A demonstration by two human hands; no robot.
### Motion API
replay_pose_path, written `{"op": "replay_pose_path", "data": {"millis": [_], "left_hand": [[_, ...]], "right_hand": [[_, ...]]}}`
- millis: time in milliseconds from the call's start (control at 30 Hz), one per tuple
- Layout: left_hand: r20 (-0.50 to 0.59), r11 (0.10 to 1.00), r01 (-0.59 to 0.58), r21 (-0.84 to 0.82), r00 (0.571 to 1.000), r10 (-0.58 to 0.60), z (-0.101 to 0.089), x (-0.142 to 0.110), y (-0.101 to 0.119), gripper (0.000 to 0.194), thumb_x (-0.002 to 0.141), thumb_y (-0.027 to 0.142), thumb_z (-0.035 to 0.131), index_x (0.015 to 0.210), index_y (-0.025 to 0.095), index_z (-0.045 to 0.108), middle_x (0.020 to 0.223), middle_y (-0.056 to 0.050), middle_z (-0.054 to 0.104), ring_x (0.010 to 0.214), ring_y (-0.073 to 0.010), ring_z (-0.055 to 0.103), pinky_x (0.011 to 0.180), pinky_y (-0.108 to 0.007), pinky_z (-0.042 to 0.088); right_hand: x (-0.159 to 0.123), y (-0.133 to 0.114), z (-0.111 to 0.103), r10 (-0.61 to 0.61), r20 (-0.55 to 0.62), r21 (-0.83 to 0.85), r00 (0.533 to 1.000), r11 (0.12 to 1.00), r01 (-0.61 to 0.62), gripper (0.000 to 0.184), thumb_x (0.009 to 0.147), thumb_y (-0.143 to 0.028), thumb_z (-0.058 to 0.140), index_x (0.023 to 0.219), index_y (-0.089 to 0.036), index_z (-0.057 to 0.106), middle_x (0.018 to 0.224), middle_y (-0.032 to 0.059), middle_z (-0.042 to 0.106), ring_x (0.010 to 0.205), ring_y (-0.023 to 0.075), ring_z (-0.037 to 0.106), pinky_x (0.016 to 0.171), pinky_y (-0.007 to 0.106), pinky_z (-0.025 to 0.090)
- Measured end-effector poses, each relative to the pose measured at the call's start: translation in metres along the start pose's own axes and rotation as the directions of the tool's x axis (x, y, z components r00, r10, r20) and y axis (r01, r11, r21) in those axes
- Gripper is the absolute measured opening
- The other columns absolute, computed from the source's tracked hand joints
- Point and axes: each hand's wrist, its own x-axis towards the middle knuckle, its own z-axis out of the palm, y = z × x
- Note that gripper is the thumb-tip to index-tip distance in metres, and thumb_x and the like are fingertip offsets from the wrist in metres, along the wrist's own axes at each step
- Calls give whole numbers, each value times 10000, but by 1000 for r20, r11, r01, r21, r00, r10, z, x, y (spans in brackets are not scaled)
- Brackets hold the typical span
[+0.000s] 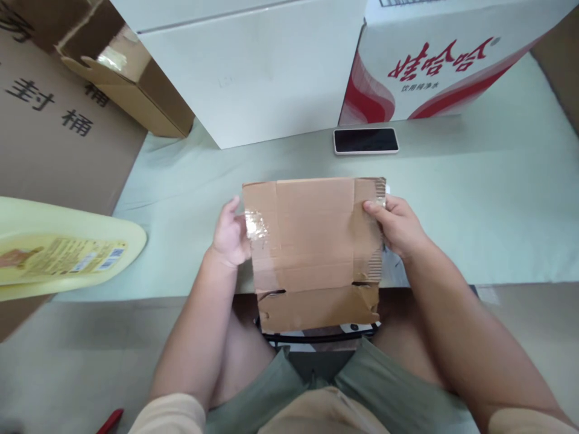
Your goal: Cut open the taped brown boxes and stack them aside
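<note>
A flattened brown cardboard box (pixel 314 235), creased, with a shiny strip of tape on its left side and torn slits low down, is held up over the table's front edge. My right hand (pixel 400 226) grips its right edge, thumb on the front face and fingers behind. At the left edge, my left hand (pixel 231 235) supports it with fingers curled partly behind the cardboard; that thumb points up, off the face. Something pale and glossy shows behind the cardboard near my right hand, mostly hidden.
Beyond the cardboard a phone (pixel 366 140) lies on the pale green tabletop (pixel 479 211). Large white cartons (pixel 271 72) stand at the back. To the left are an open brown box (pixel 149 90), a big printed carton (pixel 58 132) and a yellow bottle (pixel 72 247). A red object (pixel 110 421) is below.
</note>
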Motion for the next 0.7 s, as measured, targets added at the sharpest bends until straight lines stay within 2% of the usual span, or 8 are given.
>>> {"op": "replay_pose_path", "data": {"millis": [100, 167, 233, 300, 367, 467, 600, 700], "left_hand": [[200, 984, 165, 62, 964, -174, 7, -10, 3, 423, 627, 392, 951, 951, 214, 744, 835, -61, 798, 900, -313, 814, 730, -361, 674], [250, 981, 163, 102, 951, -184, 10, -14, 3, 492, 574, 257, 995, 1001, 207, 756, 902, -61, 816, 909, -286, 814, 777, -331, 674], [247, 986, 135, 97, 956, -156, 9, -16, 5, 503, 587, 261, 997, 1027, 196, 761, 921, -76, 820, 944, -305, 814, 811, -352, 681], [190, 996, 74, 40, 979, -80, 2, -14, 7, 509, 582, 258, 993, 1030, 198, 759, 912, -84, 820, 968, -342, 813, 831, -400, 690], [48, 996, -76, -54, 996, 79, -9, -10, 11, 462, 602, 236, 966, 1011, 215, 751, 946, -77, 824, 1024, -348, 805, 887, -421, 689], [-210, 934, -329, -137, 932, 297, -25, 1, 16, 254, 744, 245, 863, 959, 230, 729, 1072, -62, 823, 1230, -297, 741, 1025, -383, 644], [-349, 919, -358, -166, 893, 285, -29, 16, 13, 102, 854, 235, 756, 945, 208, 718, 1095, -70, 818, 1309, -260, 699, 1092, -357, 605], [-303, 920, -327, -218, 918, 254, -21, 22, 7, 177, 820, 197, 791, 983, 206, 721, 1054, -51, 821, 1172, -240, 763, 1058, -335, 621]], "right_hand": [[2, 1, 2, -51, -121, -2, 991, 999, 52, 514, 609, -642, 930, 835, -231, 719, 731, -10, 709, 653, 172, 653, 627, 297, 551], [4, 1, -1, -80, -148, -24, 986, 997, 78, 528, 605, -666, 930, 823, -235, 719, 737, -11, 709, 663, 169, 647, 606, 286, 541], [6, 1, -8, -75, -126, -17, 989, 997, 73, 557, 601, -713, 913, 793, -233, 706, 716, -9, 700, 628, 157, 628, 558, 269, 517], [10, -1, -19, -50, -83, 27, 995, 998, 52, 628, 586, -810, 859, 785, -236, 702, 691, -1, 696, 564, 149, 605, 506, 269, 497], [12, -4, -29, -37, -32, 93, 999, 995, 39, 671, 593, -865, 804, 843, -247, 726, 726, 13, 723, 547, 155, 617, 496, 281, 505], [10, -7, -33, -40, 87, 185, 995, 982, 23, 680, 615, -859, 785, 945, -265, 752, 851, 35, 775, 596, 171, 672, 525, 294, 534], [0, -8, -9, 4, 256, 145, 967, 988, -42, 771, 532, -856, 836, 1015, -261, 743, 1007, 59, 790, 512, 145, 631, 485, 305, 519], [-6, -2, 15, 35, 262, 83, 964, 995, -58, 634, 573, -716, 920, 911, -223, 707, 810, 8, 731, 440, 94, 538, 429, 249, 425]]}}
